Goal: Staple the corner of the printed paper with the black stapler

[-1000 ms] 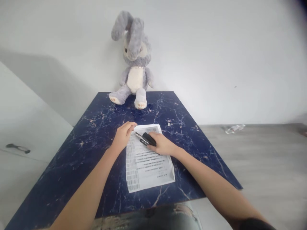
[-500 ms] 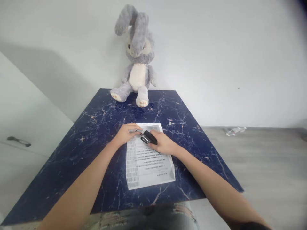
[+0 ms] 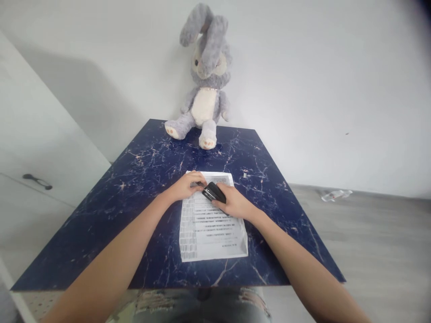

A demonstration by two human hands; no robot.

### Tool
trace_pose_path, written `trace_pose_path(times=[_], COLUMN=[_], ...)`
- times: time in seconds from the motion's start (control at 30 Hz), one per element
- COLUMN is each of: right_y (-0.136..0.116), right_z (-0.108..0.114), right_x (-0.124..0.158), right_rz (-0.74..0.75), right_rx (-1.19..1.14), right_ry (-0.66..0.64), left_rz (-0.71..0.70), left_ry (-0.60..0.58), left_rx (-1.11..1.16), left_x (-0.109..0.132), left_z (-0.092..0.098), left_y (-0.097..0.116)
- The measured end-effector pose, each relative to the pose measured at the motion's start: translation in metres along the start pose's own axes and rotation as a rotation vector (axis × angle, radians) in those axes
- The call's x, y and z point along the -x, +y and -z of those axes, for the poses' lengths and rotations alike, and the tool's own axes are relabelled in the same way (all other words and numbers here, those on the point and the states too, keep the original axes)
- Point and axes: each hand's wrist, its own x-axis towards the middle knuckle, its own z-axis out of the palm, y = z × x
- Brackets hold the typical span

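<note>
A black stapler [image 3: 214, 193] is in my right hand [image 3: 235, 202], its front end pointing left toward my other hand. The fingers wrap round its body, above the printed sheets of paper [image 3: 212, 237]. My left hand [image 3: 188, 185] is at the upper left of the sheets, its fingertips pinched together close to the stapler's front. Something small and dark shows at those fingertips, too small to name. The sheets lie as a stack on the dark blue marbled table [image 3: 151, 264], their left edges fanned out.
A grey plush rabbit [image 3: 204, 105] sits at the table's far edge against the wall. A small pale object [image 3: 245, 173] stands right of the paper. Crumpled clear plastic [image 3: 336, 195] lies on the floor at right. A white cabinet with a dark handle [image 3: 37, 181] is at left.
The whole view has shifted, with the rabbit and table now further right. My left fingertips have drawn in a little, and the stapler looks more closed at its front.
</note>
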Motion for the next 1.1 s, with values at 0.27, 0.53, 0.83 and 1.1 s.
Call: trace_pose_path(times=[0.27, 0.53, 0.83, 1.1], right_y=[0.0027, 0.0003, -0.0020, 0.0014], right_z=[-0.0008, 0.0009, 0.0029, 0.0009], right_x=[0.0000, -0.0001, 0.0003, 0.0011], right_rz=[0.006, -0.005, -0.005, -0.006], right_rx=[-0.013, 0.010, 0.008, 0.006], right_ry=[-0.007, -0.012, -0.021, -0.025], left_rz=[0.114, 0.235, 0.161, 0.150], left_ry=[0.070, 0.271, 0.141, 0.079], left_rx=[0.068, 0.078, 0.072, 0.149], left_x=[-0.0017, -0.0004, -0.0006, 0.0017], left_z=[0.0017, 0.0004, 0.0002, -0.0003], left_y=[0.0060, 0.0043, 0.0057, 0.0024])
